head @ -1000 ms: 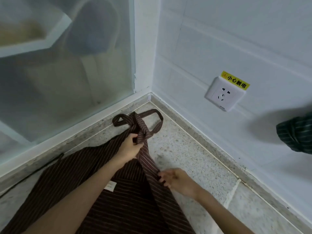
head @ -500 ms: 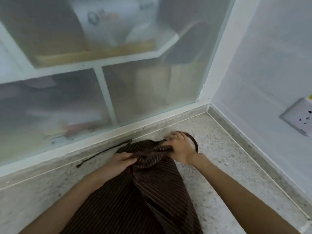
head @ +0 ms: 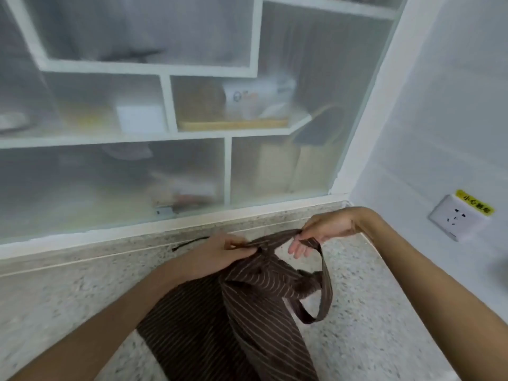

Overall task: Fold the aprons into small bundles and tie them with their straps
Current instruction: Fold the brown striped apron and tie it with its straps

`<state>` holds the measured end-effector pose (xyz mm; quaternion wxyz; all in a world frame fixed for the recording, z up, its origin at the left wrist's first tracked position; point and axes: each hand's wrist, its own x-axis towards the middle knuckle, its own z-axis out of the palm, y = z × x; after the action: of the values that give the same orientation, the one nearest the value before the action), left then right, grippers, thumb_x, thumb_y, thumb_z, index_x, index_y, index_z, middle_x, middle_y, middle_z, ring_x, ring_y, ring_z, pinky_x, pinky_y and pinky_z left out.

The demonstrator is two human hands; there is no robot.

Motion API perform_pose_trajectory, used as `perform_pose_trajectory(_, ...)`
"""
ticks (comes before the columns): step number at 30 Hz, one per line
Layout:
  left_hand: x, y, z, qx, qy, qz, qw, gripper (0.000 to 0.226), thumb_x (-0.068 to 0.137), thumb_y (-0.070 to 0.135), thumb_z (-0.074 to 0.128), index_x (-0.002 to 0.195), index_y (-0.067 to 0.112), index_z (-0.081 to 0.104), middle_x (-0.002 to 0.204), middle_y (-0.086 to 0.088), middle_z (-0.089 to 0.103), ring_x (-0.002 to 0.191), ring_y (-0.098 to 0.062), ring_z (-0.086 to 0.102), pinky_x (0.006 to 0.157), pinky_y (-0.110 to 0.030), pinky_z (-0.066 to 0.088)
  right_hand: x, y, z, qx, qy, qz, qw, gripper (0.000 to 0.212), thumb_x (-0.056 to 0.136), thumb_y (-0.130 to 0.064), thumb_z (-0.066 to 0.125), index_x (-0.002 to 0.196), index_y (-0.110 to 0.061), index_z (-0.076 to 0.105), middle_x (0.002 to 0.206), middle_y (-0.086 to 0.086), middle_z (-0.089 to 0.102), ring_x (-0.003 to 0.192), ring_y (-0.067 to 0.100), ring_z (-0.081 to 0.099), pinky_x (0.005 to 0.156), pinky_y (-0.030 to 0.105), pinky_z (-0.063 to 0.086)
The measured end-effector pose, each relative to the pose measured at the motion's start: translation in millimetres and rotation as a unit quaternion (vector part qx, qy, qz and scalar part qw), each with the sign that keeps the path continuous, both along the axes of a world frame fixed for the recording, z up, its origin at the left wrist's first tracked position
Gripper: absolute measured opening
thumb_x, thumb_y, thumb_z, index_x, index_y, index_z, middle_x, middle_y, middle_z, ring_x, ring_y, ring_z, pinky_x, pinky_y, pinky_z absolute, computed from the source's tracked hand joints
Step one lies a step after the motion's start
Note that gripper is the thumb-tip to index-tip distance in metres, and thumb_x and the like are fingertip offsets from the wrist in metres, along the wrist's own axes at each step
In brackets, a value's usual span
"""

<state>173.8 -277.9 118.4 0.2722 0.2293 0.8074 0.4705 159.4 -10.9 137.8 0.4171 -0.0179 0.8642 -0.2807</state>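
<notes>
A brown striped apron [head: 247, 312] lies bunched on the speckled stone counter [head: 68, 292], its top edge lifted toward the back wall. My left hand [head: 217, 251] grips the gathered top of the apron. My right hand [head: 327, 229] pinches the neck strap [head: 324, 284] and holds it up, so the strap hangs in a loop down the apron's right side. A thin dark tie [head: 189, 242] trails out to the left behind my left hand.
Frosted glass [head: 137, 174] with white shelving behind it runs along the counter's back. A white tiled wall on the right carries a power socket [head: 457, 217] with a yellow label. The counter ends in this corner.
The view has swung left and up. My right hand has lifted off the bunched apron and now holds the neck strap raised; the left hand keeps its grip on the top.
</notes>
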Motion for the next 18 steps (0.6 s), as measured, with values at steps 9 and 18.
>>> perform_pose_trajectory(9,100.2,-60.8,53.5,0.096,0.105,0.045,0.989,0.028,0.094,0.031,0.047,0.106,0.017,0.068,0.097,0.0,0.073,0.09,-0.015,0.069,0.079,-0.027,0.055,100.8,-99.1,18.1,-0.132,0.351,-0.225,0.9,0.046,0.091,-0.054,0.047,0.074,-0.02,0.073,0.068,-0.005,0.071,0.08,0.021,0.069,0.07,0.024,0.048)
perform_pose_trajectory(18,112.9,-167.3,121.6,0.127,0.121,0.173,0.969,0.02,0.095,0.036,0.047,0.099,0.032,0.067,0.086,0.011,0.072,0.08,-0.004,0.066,0.066,-0.015,0.049,150.1,-160.6,32.2,-0.173,0.132,0.016,0.976,0.02,0.075,-0.031,0.077,0.091,-0.019,0.073,0.081,-0.015,0.071,0.076,-0.005,0.063,0.072,0.011,0.044)
